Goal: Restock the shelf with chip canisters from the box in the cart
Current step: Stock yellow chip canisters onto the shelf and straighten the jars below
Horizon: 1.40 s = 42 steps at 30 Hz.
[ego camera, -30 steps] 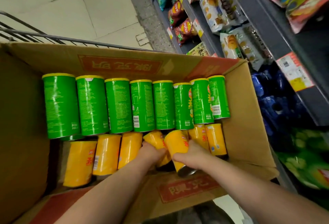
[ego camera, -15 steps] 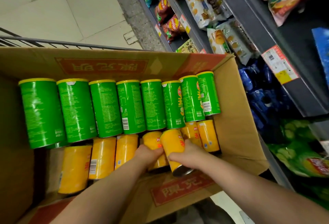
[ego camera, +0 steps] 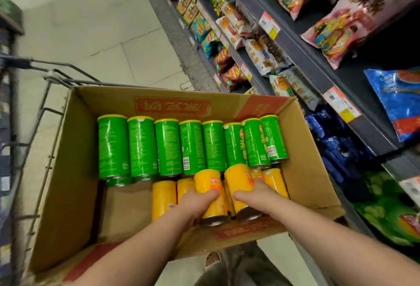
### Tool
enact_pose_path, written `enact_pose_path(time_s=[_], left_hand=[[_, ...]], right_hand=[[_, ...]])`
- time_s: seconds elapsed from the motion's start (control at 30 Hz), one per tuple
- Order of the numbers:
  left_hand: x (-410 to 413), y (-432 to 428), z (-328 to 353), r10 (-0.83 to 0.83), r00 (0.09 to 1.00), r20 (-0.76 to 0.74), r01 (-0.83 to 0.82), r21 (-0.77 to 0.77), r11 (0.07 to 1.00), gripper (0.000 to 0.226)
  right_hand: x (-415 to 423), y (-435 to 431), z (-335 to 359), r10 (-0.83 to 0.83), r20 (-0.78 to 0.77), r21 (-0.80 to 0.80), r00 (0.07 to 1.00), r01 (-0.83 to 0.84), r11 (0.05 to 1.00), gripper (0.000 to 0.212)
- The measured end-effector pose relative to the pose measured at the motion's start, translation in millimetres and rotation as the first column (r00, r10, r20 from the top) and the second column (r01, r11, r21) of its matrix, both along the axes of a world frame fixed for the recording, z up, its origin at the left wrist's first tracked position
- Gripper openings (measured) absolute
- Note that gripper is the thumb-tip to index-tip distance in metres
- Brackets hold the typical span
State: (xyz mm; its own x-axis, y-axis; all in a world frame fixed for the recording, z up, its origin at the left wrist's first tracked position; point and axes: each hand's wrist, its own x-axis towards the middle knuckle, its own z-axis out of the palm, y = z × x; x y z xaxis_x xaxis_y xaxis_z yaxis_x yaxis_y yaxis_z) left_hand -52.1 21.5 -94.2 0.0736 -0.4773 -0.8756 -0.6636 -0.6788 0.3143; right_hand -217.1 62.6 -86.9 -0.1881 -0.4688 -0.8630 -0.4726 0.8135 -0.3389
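Head view: the dark metal snack shelf (ego camera: 318, 70) stands right of the open brown cardboard box (ego camera: 75, 172). Inside, at its near end, the left hand (ego camera: 195, 203) grips one yellow cylindrical chip canister (ego camera: 210, 185), the right hand (ego camera: 256, 194) its yellow twin (ego camera: 238, 180). Both long axes run near-to-far, and the right hand is nearer the shelf.

Sitting in a wire cart (ego camera: 51, 76): cardboard box (ego camera: 75, 149). Lying along its far wall: green canisters (ego camera: 168, 147) in a row. Lying toward its near-right corner: yellow canisters (ego camera: 163, 197).
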Motion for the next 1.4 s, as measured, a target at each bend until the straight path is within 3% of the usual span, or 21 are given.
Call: enact_pose_path(time_s=[0.4, 0.63, 0.87, 1.13, 1.27, 1.4], left_hand=[[14.8, 25.0, 68.0, 0.008, 0.975, -0.221, -0.070, -0.275, 0.959, 0.050], [17.8, 57.5, 102.3, -0.110, 0.944, -0.312, -0.019, -0.384, 0.923, 0.091], [11.4, 92.7, 111.6, -0.190, 0.878, -0.440, -0.016, -0.422, 0.906, 0.041], [-11.1, 143.3, 131.1, -0.342, 0.770, -0.538, 0.090, -0.439, 0.894, 0.047], [-29.3, 174.7, 142.6, -0.390, 0.721, -0.573, 0.134, -0.437, 0.889, 0.065], [-53.8, 222.0, 142.8, -0.456, 0.670, -0.586, 0.202, -0.447, 0.871, 0.050]], right_hand=[[21.8, 37.8, 61.6, -0.127, -0.100, -0.314, 0.987, 0.090, 0.945, 0.070], [29.6, 78.5, 97.8, -0.220, -0.130, -0.455, 0.967, 0.138, 0.880, 0.083], [28.8, 138.0, 118.4, -0.367, -0.142, -0.549, 0.919, 0.235, 0.802, 0.077], [21.5, 209.1, 137.7, -0.528, -0.149, -0.607, 0.836, 0.344, 0.716, 0.084], [15.9, 252.8, 149.1, -0.612, -0.159, -0.634, 0.775, 0.395, 0.665, 0.079], [7.3, 315.3, 163.7, -0.693, -0.162, -0.648, 0.702, 0.455, 0.611, 0.085]])
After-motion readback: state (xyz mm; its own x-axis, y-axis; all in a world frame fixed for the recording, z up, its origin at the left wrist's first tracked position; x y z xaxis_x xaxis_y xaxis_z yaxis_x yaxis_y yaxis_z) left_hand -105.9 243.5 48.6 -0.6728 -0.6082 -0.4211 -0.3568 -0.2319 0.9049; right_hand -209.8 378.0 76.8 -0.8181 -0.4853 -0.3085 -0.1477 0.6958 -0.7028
